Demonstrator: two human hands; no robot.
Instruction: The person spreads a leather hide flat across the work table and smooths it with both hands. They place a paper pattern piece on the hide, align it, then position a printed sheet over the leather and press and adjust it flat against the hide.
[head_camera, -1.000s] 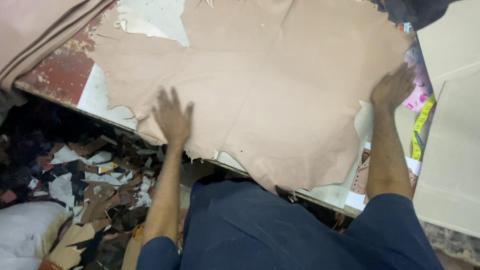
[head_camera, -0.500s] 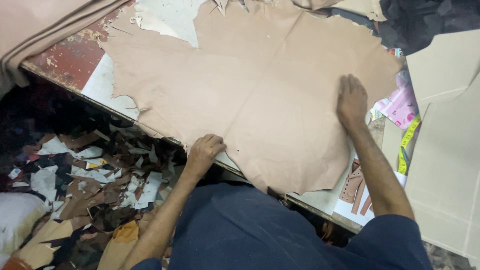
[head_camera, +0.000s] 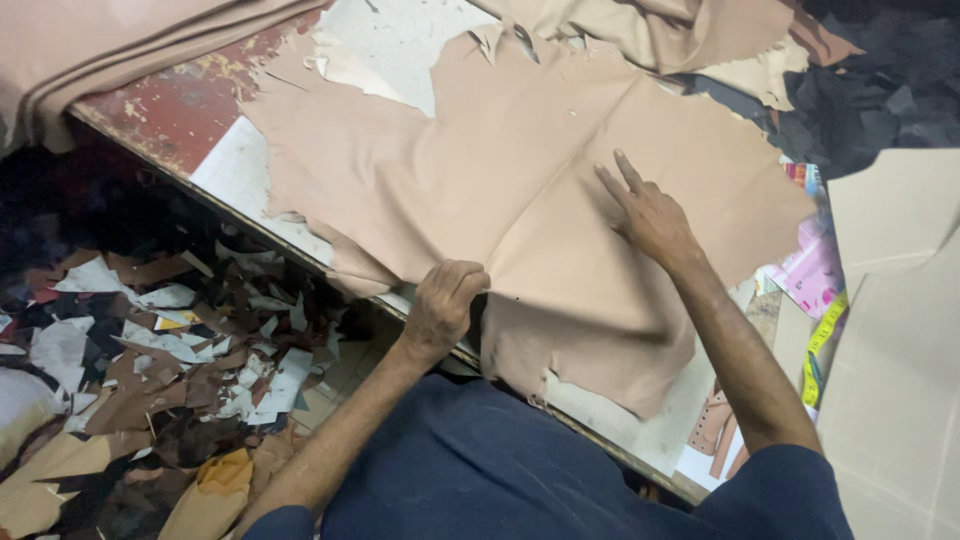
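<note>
In the head view, a large tan leather hide (head_camera: 500, 190) is spread over the worktable (head_camera: 240, 170) and hangs over its near edge. The near edge of the hide is gripped by the left hand (head_camera: 445, 305), closed in a fist. The right hand (head_camera: 650, 215) is laid flat and open on the hide, holding nothing. More tan leather (head_camera: 660, 35) lies at the far edge, a yellow measuring tape (head_camera: 820, 345) and cardboard sheets (head_camera: 900, 340) at the right edge. Scraps (head_camera: 170, 350) cover the floor.
</note>
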